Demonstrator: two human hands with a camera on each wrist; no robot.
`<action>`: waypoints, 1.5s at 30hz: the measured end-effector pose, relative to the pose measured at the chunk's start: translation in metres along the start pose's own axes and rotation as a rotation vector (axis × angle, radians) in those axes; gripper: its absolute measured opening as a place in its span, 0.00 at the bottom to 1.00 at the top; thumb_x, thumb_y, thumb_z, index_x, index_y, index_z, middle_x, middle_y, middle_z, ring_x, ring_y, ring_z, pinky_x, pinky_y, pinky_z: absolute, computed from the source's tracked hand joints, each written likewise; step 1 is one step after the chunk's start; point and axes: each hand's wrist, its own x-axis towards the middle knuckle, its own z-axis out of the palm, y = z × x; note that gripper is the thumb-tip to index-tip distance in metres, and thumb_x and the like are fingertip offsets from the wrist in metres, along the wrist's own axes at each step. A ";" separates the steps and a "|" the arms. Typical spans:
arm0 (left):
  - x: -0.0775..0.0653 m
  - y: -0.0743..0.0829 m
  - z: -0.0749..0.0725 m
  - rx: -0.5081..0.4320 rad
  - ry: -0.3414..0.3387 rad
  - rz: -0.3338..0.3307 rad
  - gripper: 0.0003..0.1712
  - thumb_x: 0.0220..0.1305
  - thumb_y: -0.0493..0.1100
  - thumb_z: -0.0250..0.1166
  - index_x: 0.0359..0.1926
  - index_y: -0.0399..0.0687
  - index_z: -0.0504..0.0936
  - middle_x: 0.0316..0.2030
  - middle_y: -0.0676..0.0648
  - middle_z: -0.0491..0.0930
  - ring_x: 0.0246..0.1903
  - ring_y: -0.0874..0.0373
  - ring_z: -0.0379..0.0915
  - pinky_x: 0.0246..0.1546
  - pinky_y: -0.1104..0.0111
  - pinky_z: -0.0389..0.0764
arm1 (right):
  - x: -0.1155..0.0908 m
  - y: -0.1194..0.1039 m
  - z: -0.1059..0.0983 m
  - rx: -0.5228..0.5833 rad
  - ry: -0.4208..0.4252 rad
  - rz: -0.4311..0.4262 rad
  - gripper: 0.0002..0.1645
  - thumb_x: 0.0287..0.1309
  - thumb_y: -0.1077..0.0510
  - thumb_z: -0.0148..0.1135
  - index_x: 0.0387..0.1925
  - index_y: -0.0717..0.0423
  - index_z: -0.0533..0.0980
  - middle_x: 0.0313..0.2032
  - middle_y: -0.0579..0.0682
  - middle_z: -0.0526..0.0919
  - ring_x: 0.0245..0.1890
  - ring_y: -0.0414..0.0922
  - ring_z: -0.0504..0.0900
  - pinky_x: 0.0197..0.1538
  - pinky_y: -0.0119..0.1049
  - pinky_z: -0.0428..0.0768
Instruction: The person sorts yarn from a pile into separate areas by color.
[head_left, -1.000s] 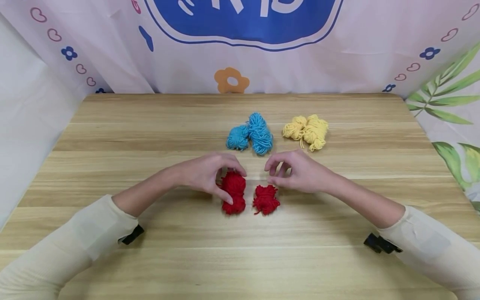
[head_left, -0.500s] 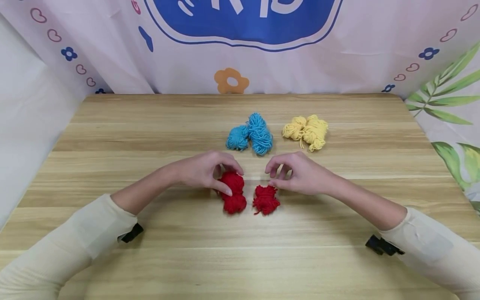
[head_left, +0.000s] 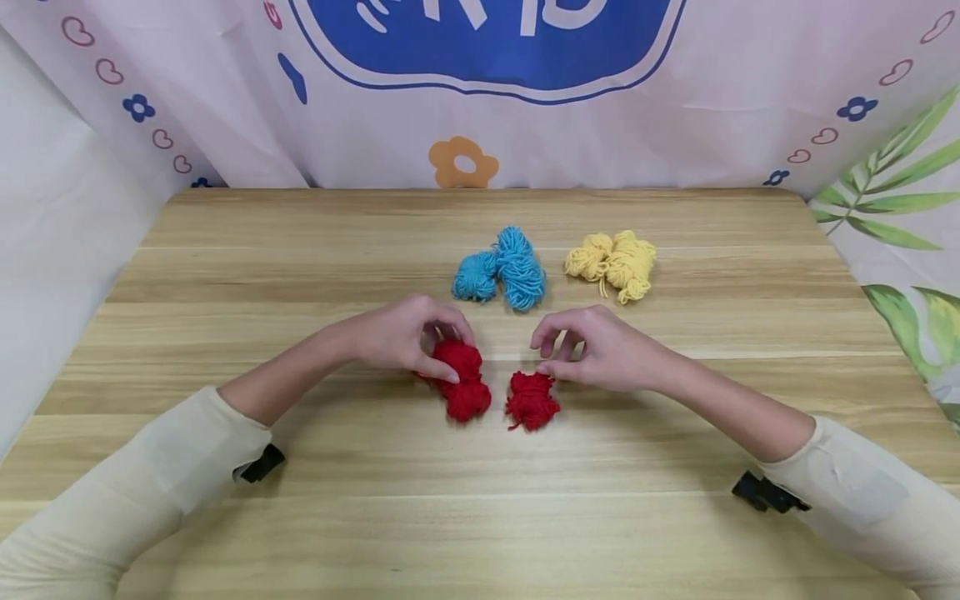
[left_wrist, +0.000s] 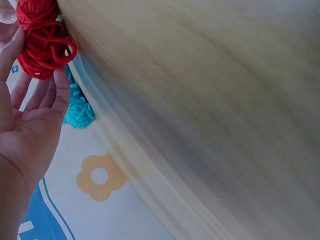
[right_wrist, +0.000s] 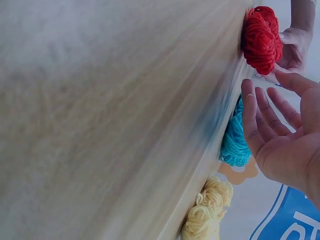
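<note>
Two red yarn bundles lie side by side near the middle of the wooden table (head_left: pixel 300 267). My left hand (head_left: pixel 448 354) grips the left red bundle (head_left: pixel 467 392) at its far end, thumb and fingers curled round it; the left wrist view shows the fingers wrapped about this red yarn (left_wrist: pixel 42 37). My right hand (head_left: pixel 542 354) hovers just behind the right red bundle (head_left: pixel 531 402), fingers loosely bent and holding nothing. In the right wrist view its fingers (right_wrist: pixel 260 117) are spread and apart from the red yarn (right_wrist: pixel 261 39).
A blue yarn bundle (head_left: pixel 501 268) and a yellow yarn bundle (head_left: pixel 613 263) lie farther back on the table. A patterned curtain (head_left: pixel 480 100) hangs behind the far edge. Bare wood stretches to the left, right and front of the hands.
My left hand has shifted slightly left and back, closing round the left red bundle and tilting it. The right hand and the other bundles have stayed where they were.
</note>
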 end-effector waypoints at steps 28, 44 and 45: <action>-0.011 -0.016 -0.015 -0.078 0.174 -0.017 0.18 0.61 0.33 0.75 0.53 0.38 0.85 0.50 0.44 0.85 0.45 0.51 0.80 0.45 0.63 0.85 | 0.002 -0.002 0.001 0.021 -0.017 -0.010 0.11 0.59 0.63 0.76 0.42 0.61 0.83 0.36 0.47 0.85 0.32 0.38 0.88 0.40 0.38 0.88; -0.018 -0.021 -0.022 -0.086 0.251 -0.032 0.19 0.62 0.33 0.75 0.54 0.38 0.85 0.48 0.44 0.85 0.43 0.50 0.80 0.44 0.64 0.85 | 0.001 -0.002 0.001 0.044 -0.068 -0.037 0.14 0.59 0.59 0.77 0.44 0.60 0.84 0.39 0.52 0.86 0.33 0.39 0.87 0.39 0.37 0.87; -0.018 -0.022 -0.023 -0.087 0.254 -0.038 0.18 0.62 0.33 0.74 0.54 0.38 0.85 0.48 0.43 0.85 0.43 0.50 0.80 0.44 0.65 0.85 | 0.001 -0.001 0.001 0.043 -0.071 -0.042 0.14 0.59 0.59 0.77 0.44 0.60 0.84 0.40 0.52 0.86 0.33 0.39 0.87 0.39 0.37 0.87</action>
